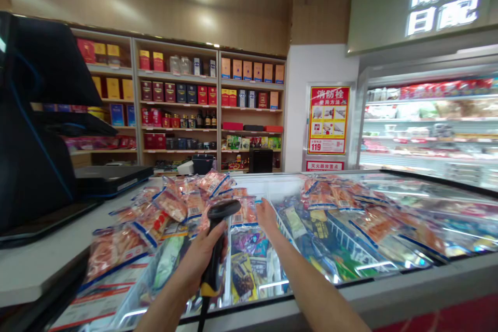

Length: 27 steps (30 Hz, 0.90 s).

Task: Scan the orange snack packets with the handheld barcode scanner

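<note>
My left hand [207, 250] is wrapped round the grip of a black and yellow barcode scanner [213, 264], whose head points away from me. A cable hangs from its lower end. Beside it, my right hand [266, 216] is closed at the right edge of a clear packet of orange-pink food [244, 211] with a barcode label. Its fingertips are partly hidden. More such packets lie in a heap [171, 205] to the left, on the glass top of a chest freezer [268, 187]. Another group of packets [334, 194] is spread over the glass to the right.
Under the glass, white wire baskets [350, 241] hold colourful bags. A black checkout terminal [42, 114] stands on a counter [23, 275] at left. Shelves of boxed goods [175, 92] line the back wall. An open refrigerated display [424, 132] stands at right.
</note>
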Tool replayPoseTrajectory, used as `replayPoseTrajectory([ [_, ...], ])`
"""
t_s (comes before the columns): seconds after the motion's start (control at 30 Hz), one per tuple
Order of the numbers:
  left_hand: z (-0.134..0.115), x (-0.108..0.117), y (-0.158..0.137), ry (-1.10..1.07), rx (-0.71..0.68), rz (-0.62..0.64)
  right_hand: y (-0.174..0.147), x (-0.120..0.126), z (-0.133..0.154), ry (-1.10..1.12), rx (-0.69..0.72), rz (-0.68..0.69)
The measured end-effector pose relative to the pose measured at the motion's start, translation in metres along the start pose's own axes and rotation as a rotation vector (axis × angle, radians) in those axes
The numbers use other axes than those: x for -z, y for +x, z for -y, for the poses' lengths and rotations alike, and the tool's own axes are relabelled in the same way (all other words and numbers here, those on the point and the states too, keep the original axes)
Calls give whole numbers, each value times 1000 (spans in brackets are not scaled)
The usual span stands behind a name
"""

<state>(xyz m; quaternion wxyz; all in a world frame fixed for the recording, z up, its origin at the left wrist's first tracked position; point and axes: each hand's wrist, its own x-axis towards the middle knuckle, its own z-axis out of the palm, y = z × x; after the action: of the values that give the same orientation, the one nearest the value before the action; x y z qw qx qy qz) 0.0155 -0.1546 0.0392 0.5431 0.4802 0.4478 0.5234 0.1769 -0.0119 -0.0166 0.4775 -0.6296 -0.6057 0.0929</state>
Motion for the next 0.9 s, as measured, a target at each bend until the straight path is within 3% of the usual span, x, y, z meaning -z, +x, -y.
replayPoseTrajectory([
  [0.13, 4, -11, 0, 4, 7, 48, 12, 51, -39, -220, -12, -180],
  [0.27, 10, -21, 4, 18, 1, 84, 18, 106, -86, -464, -134, -384],
  [0.37, 14, -25, 9, 26, 27, 98, 25, 130, -117, -520, -235, -515],
  [0.5, 16, -29, 11, 17, 66, 73, 41, 139, -149, -430, -261, -468],
  [0.63, 15, -31, 9, 17, 52, 65, 51, 137, -162, -346, -226, -411],
  [0.77, 15, -29, 11, 4, 50, 80, 44, 135, -148, -301, -189, -464],
  [0.9, 17, -30, 17, -3, 27, 106, 26, 121, -111, -135, -43, -472],
])
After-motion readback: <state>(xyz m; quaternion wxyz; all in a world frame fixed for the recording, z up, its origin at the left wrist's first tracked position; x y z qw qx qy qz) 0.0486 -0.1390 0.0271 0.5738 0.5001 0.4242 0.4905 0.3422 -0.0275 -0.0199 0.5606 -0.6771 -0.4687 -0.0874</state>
